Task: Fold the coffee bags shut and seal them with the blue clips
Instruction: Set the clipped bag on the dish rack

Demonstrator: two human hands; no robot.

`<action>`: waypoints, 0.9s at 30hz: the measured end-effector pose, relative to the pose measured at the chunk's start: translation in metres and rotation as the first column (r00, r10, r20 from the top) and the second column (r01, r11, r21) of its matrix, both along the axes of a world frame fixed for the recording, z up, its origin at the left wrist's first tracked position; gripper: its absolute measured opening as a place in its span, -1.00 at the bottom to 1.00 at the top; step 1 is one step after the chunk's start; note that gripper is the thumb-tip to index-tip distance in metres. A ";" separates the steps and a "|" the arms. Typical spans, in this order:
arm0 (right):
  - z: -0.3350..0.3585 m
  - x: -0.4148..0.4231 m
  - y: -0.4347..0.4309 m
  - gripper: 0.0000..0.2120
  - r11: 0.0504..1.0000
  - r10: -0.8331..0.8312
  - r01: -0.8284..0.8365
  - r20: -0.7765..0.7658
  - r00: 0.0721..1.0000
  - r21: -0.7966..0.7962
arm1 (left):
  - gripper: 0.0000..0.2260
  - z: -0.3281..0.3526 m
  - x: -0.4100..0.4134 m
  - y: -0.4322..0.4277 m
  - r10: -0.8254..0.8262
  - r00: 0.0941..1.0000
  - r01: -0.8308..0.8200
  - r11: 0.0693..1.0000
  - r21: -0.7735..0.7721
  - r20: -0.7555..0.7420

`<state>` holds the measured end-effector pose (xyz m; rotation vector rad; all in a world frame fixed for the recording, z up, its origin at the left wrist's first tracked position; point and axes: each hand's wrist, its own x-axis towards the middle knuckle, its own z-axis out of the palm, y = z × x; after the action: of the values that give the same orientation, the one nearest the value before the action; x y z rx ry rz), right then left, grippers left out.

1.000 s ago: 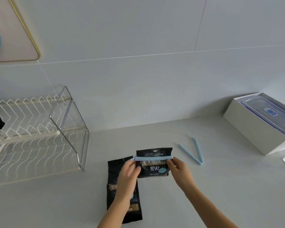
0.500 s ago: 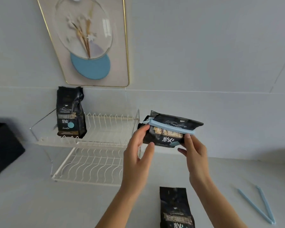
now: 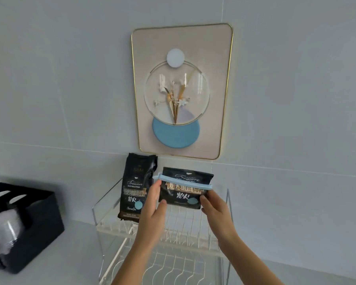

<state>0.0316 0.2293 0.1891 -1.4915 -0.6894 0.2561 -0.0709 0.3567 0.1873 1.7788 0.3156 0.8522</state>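
Since half a second ago both hands have carried the clipped coffee bag [image 3: 185, 191] leftward, so it now hangs above the upper tier of the white wire dish rack [image 3: 173, 227]. Left hand [image 3: 152, 210] pinches the bag's left edge, thumb on the front and fingers behind; right hand [image 3: 215, 208] pinches its lower right corner the same way. Its folded top faces up, and the blue clip [image 3: 184, 181] runs along that fold, long axis nearly level and dipping slightly to the right, its ends jutting just past both sides. Just left of it, a second coffee bag [image 3: 137, 186] stands upright on the rack, unclipped, leaving open rack to the right. A black caddy [image 3: 39, 219] sits well left on the pale counter. Behind, a gold-framed wall panel [image 3: 181, 91] hangs on grey tile.
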 end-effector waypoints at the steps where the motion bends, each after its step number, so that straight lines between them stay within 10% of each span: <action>1: -0.006 0.003 0.012 -0.70 0.999 0.013 -0.013 -0.005 1.000 -0.041 | -0.52 -0.005 0.004 0.016 0.011 0.999 -0.011 1.000 0.007 -0.041; 9: -0.067 0.031 0.069 -0.62 0.826 0.189 -0.184 -0.045 0.981 -0.532 | -0.51 -0.068 0.017 0.099 0.153 0.819 0.035 0.949 0.314 -0.553; 27: -0.056 0.043 0.075 -0.48 0.775 0.230 -0.128 0.087 0.969 -0.619 | -0.30 -0.062 0.032 0.095 0.213 0.847 -0.022 0.929 0.369 -0.486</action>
<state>0.0743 0.3044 0.1336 -2.0861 -0.9370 0.5536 -0.0392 0.4514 0.1252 2.3425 0.6681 0.5118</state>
